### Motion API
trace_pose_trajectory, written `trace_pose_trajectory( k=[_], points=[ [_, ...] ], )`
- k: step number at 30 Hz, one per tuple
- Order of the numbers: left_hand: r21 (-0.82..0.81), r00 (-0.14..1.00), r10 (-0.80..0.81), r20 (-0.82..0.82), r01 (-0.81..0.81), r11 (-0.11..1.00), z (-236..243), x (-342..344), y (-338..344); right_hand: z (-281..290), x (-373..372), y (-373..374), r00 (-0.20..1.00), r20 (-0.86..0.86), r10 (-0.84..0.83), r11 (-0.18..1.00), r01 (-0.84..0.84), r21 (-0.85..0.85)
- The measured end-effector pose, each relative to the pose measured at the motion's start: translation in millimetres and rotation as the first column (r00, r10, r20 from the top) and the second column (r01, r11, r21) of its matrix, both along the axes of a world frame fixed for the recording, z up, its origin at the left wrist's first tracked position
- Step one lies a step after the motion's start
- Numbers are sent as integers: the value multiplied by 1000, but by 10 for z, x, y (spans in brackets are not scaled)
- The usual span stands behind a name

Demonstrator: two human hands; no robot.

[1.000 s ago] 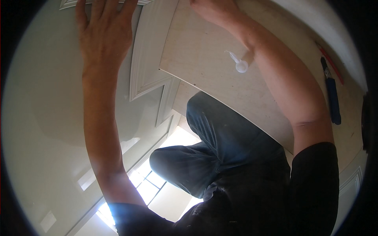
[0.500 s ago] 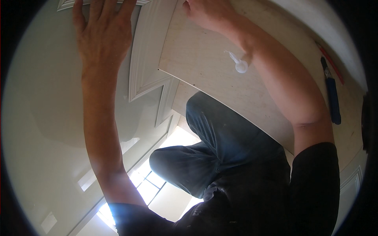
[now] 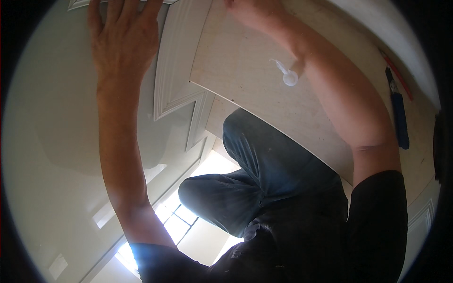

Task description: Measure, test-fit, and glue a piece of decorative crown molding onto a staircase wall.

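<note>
My left hand (image 3: pixel 125 40) lies with its fingers spread on the glossy pale panel (image 3: pixel 61 108), beside white moulded trim (image 3: pixel 165 89). The fingertips reach the trim at the top edge. My right hand (image 3: pixel 257 14) is at the top of the picture over a light wooden board (image 3: pixel 245 61). Its fingers run past the edge, so whether it holds anything is hidden. On the board beside my right forearm lies a small translucent white plastic nozzle (image 3: pixel 289 77) with a round base and a thin tip.
At the right of the board lie a blue-handled knife (image 3: pixel 399 120) and a thin red pencil-like stick (image 3: pixel 398 78). The board's front edge runs just above my bent knee (image 3: pixel 240 125). Bright light comes through a gridded opening (image 3: pixel 181 219) at the lower left.
My right hand has shifted slightly up and right, further out of the picture. My left hand stays on the panel.
</note>
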State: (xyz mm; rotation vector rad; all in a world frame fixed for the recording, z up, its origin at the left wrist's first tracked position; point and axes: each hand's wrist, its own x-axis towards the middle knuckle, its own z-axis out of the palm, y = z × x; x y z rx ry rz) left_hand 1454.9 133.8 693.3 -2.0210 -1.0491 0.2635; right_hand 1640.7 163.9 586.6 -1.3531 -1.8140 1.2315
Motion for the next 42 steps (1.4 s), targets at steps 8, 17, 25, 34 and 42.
trace_pose_trajectory(
  k=[8, 17, 25, 34, 42],
  points=[
    [-15, 999, 45, -7, -45, 999, -1, 33, -3, -224, -127, 34, 998, 60, 3, 974, -17, 225],
    [-41, 998, 47, -43, -48, 998, 6, -25, -26, 106, 49, -79, 997, -29, 77, 997, -77, -1],
    [-45, 999, 13, -37, -15, 999, 24, -64, -11, -1, 14, -81, 993, -114, -2, 998, 10, 70],
    [-32, 920, 8, 393, 5, 999, 144, -20, -290, -393, -168, 191, 973, -124, -197, 936, 224, 272],
    [-186, 118, 186, 975, -12, 983, 25, 258, -467, -522, -199, 252, 987, -108, -123, 936, 151, 317]
  ],
)
